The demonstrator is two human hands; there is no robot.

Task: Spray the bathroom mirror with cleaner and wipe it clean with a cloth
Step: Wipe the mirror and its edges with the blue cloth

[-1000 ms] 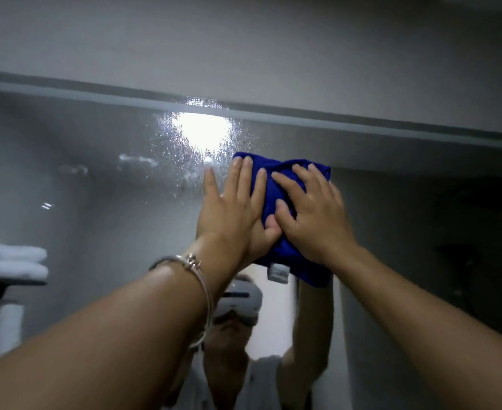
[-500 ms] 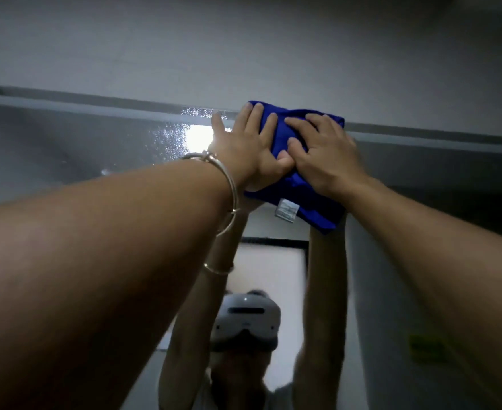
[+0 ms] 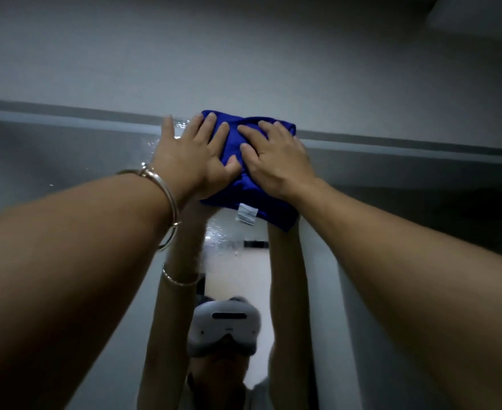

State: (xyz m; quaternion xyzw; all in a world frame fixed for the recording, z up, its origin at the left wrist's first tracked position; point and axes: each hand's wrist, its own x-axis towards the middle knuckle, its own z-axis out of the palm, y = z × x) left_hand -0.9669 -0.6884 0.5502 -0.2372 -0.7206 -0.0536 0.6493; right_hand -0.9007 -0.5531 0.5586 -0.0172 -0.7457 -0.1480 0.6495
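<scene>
Where the grey wall (image 3: 244,54) meets its top edge, the mirror (image 3: 66,161) fills the lower view, reflecting a person with raised arms and a white headset (image 3: 224,327). The folded blue cloth (image 3: 252,199) lies against the glass at that top edge, pressed flat by both hands side by side. The left hand (image 3: 184,161) and right hand (image 3: 276,161) keep their fingers straight, gripping nothing. A bangle (image 3: 167,190) rings the left wrist. A white tag (image 3: 246,214) hangs at the cloth's lower edge, with droplets (image 3: 220,238) just below
</scene>
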